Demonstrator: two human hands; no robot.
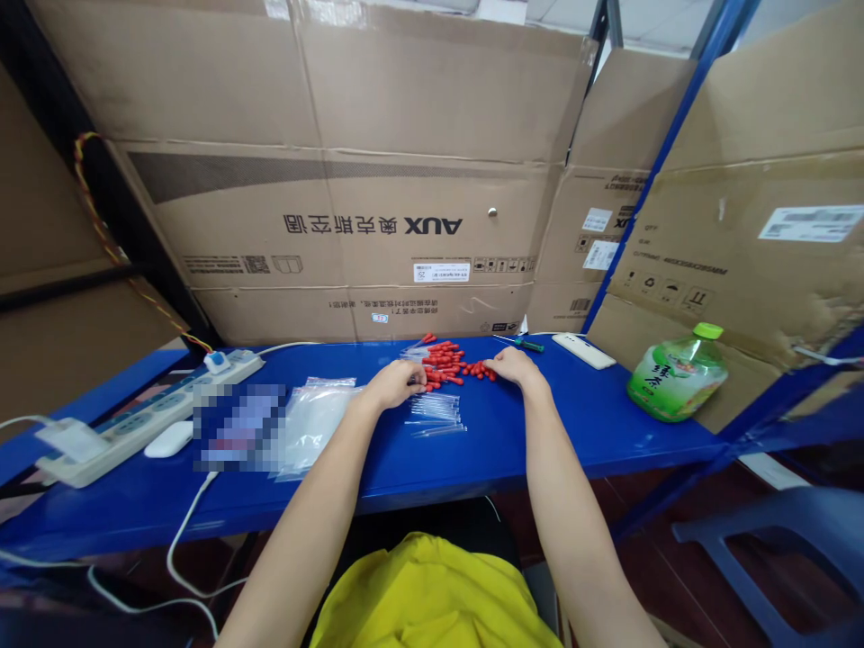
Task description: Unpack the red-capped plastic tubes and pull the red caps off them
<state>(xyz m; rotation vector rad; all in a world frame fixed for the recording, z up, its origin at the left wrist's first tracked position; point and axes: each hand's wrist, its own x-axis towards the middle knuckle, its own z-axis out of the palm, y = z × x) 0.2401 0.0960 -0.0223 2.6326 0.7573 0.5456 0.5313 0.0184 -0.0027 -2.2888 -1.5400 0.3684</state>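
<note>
Red dropper bulbs [444,360] lie piled on the blue table [486,441], clear tubes [436,410] on their near side. Left hand [395,383] and right hand [512,365] flank the pile, fingers bent; whether either grasps a bulb cannot be determined.

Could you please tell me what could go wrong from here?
The rounded red pieces lie loose between the left hand and the right hand, so some might roll away. The thin clear tubes lie close to the left hand; a sleeveless forearm or finger could scatter them. A screwdriver-like tool lies just beyond the right hand and could get bumped.
</note>
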